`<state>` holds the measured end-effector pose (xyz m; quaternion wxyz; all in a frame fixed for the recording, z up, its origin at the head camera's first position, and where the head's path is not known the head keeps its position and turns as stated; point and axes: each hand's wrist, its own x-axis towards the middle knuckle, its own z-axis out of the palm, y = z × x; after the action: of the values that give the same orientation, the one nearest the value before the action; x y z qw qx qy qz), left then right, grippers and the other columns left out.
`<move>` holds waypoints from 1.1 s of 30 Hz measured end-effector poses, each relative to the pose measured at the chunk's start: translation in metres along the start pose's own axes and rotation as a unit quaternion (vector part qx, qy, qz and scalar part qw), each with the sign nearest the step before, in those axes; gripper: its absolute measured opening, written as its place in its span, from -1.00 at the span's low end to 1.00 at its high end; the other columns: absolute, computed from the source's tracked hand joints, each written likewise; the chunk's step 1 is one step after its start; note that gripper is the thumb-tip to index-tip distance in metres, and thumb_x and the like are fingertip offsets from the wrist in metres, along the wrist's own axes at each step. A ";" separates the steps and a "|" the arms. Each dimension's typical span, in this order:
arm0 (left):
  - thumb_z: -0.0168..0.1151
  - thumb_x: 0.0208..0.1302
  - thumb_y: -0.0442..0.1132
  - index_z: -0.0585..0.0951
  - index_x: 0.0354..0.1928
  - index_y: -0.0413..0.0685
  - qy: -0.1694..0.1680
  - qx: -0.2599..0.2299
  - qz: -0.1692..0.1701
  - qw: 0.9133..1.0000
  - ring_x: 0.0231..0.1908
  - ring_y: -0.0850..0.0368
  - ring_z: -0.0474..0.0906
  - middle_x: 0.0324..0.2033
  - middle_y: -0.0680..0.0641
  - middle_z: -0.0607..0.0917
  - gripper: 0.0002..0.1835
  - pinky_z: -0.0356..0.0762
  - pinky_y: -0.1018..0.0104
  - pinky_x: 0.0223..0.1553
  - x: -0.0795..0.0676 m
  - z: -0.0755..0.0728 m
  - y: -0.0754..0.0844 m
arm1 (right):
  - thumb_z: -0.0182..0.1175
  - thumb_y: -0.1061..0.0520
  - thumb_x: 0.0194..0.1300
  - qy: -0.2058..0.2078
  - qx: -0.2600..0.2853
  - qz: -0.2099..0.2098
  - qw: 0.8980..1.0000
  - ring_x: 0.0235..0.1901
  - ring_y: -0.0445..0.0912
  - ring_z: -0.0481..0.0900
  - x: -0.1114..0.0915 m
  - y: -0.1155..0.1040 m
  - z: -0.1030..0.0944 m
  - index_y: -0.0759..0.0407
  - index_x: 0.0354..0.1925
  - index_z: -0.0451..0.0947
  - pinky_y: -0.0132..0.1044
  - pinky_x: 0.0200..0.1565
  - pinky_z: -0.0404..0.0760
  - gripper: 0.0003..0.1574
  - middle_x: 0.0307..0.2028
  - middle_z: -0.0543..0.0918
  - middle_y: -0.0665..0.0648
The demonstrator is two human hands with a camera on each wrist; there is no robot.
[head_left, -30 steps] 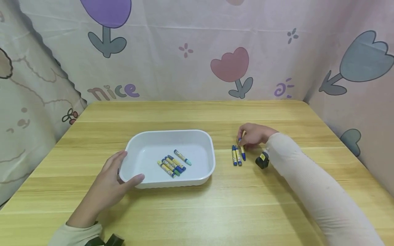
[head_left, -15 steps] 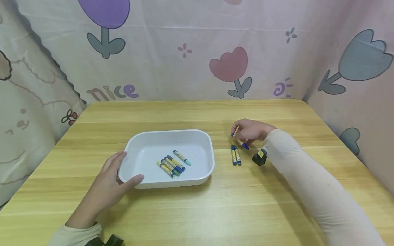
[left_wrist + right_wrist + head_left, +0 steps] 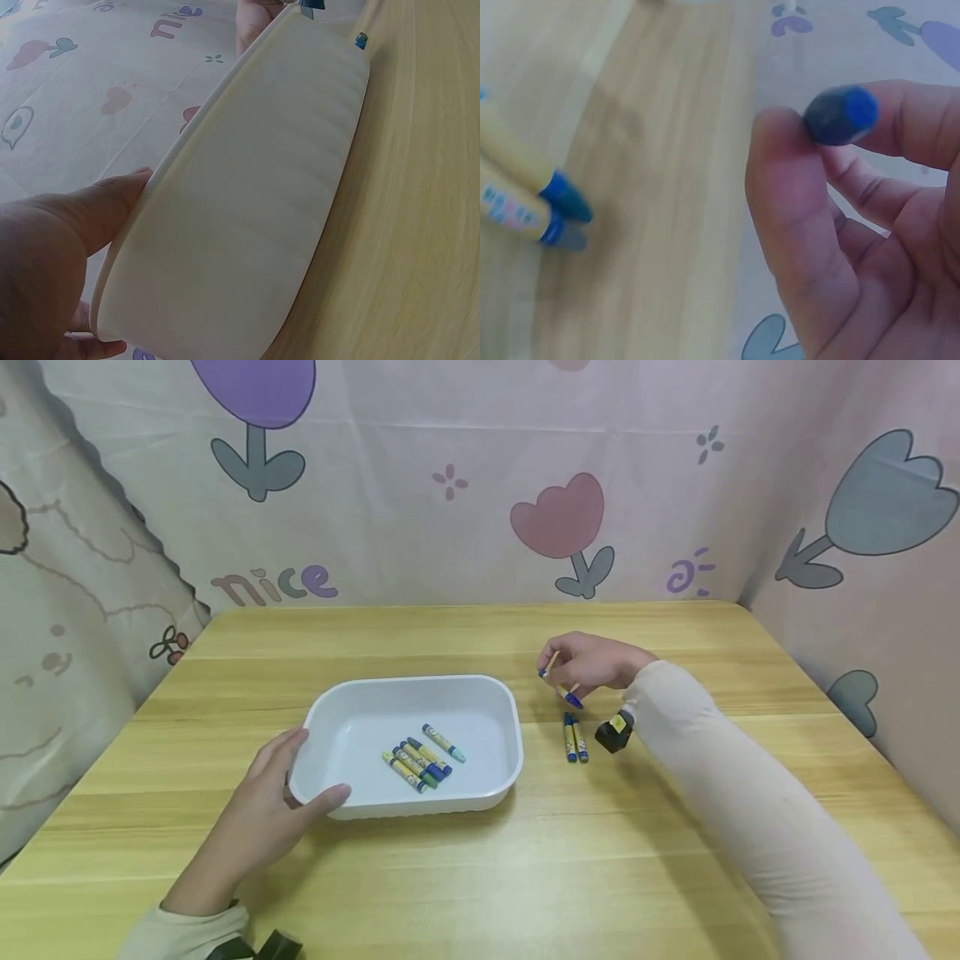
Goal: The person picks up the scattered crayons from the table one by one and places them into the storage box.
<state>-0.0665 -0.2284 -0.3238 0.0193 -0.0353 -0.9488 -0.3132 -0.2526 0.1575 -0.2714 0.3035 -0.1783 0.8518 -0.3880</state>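
My right hand is raised over the table and pinches a crayon with a blue tip and a yellow wrapper. In the right wrist view the blue end of this crayon pokes out between thumb and forefinger. A white plastic tray stands left of it, and my left hand holds the tray's left end, thumb at the front rim. Inside lie several wrapped crayons, with a light-teal one apart from them. Two more crayons lie side by side on the table below my right hand.
The wooden table reaches back to a cloth backdrop printed with flowers, which also hangs at both sides. A small black device sits at my right wrist, and another at my left.
My right hand has lifted one crayon from beside the other two and carried it left and away from me. The left hand and the tray stay put.
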 end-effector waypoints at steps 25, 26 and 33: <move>0.30 0.20 0.17 -0.04 0.48 -0.35 0.000 0.011 0.001 1.000 0.28 -0.51 0.11 0.41 -0.42 0.02 0.09 0.15 -0.47 0.15 0.000 -0.001 -0.001 | 0.09 0.24 0.37 -0.025 -0.005 -0.011 1.000 -0.45 -0.06 0.47 0.019 -0.046 0.021 0.28 0.07 0.38 -0.26 -0.42 0.61 -0.68 -0.34 0.44 0.17; 0.30 0.20 0.18 -0.04 0.48 -0.35 0.000 0.011 0.001 1.000 0.28 -0.51 0.11 0.41 -0.42 0.02 0.10 0.15 -0.47 0.15 0.000 -0.001 -0.001 | 0.09 0.24 0.37 -0.027 -0.007 -0.011 1.000 -0.44 -0.06 0.48 0.020 -0.048 0.022 0.28 0.07 0.38 -0.26 -0.42 0.62 -0.68 -0.32 0.44 0.18; 0.30 0.20 0.19 -0.04 0.48 -0.36 0.001 0.010 0.005 1.000 0.28 -0.52 0.11 0.40 -0.44 0.03 0.10 0.13 -0.46 0.16 0.001 -0.001 -0.002 | 0.09 0.26 0.38 -0.045 -0.005 -0.006 0.999 -0.37 -0.02 0.57 0.027 -0.061 0.032 0.32 0.09 0.39 -0.25 -0.40 0.64 -0.66 -0.09 0.54 0.33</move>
<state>-0.0675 -0.2309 -0.3244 0.0221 -0.0394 -0.9518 -0.3033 -0.2474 0.0869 -0.2513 0.3384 -0.2026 0.8379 -0.3774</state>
